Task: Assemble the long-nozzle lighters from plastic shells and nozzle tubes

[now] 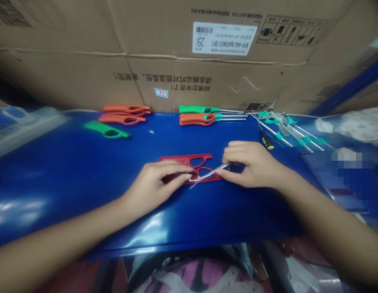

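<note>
While the blue table (70,175) gleamed under the lights, all the action was at its middle, right in front of the person! Two red shell halves lay there side by side, the far half (178,157) flat on the table and the near half (205,179) partly hidden by the left hand (148,179). That hand came in low over it, thumb and fingertips close together at the shell; whether they pinched anything, I couldn't tell from where I stood. And the right hand (253,165)? No doubt there: thumb and fingers pressed firmly around a slim metal tool (223,166), its silver tip angled left over the near half. Thin white wires (203,177) ran between the two hands, right across the red plastic.

Further back, what a line-up! Orange shells (111,118) sat far left, a green shell (99,129) just nearer. At far centre, a green lighter (192,109) lay alongside an orange lighter (192,119), metal stems pointing right. Beyond the right hand came a tangle of metal rods (271,130) with green fittings, and a yellow-and-black screwdriver (267,141) lay beside them. Behind everything stood a big cardboard box (164,61), its printing upside down.
</note>
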Demonstrator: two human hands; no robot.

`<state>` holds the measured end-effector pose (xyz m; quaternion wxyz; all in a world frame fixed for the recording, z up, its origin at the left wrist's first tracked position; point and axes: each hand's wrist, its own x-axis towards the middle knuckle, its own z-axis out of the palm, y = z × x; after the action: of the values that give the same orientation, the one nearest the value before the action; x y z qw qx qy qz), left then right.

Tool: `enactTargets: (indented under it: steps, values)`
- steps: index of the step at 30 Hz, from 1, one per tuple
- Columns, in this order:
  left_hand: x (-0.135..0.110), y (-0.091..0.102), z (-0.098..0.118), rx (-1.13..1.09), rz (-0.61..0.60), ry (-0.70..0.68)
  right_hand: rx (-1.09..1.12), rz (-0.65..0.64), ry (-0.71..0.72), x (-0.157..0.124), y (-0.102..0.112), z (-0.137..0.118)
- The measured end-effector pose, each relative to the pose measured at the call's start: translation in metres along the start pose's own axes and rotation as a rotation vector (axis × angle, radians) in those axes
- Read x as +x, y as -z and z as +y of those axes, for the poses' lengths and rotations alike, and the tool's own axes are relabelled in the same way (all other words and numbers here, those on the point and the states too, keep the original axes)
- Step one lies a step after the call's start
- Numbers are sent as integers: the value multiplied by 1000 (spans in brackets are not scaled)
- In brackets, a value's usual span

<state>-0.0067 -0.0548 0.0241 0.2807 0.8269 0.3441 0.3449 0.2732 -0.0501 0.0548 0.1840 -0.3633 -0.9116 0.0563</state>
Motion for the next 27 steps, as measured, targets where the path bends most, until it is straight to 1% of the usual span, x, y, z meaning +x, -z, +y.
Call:
enactTargets:
  steps: [4,7,10,12,15,18,22,27]
  values:
    - [2,-5,1,64,27,-118,24,-162,-115,1,4,1]
    - [3,-9,-1,81,16,-157,35,-283,-181,0,8,2]
    - [3,-11,-3,77,-13,-184,43,-365,-222,0,10,3]
    - [4,-12,-5,82,-15,-191,37,-399,-241,-1,11,2]
    - [4,-13,-7,107,13,-171,27,-450,-271,0,11,1]
    - [5,-13,-8,126,25,-144,41,-473,-297,0,10,1]
    - [6,-13,-8,130,17,-125,93,-448,-244,-3,10,4]
    - [7,-13,-9,121,14,-126,119,-480,-195,-7,13,5]
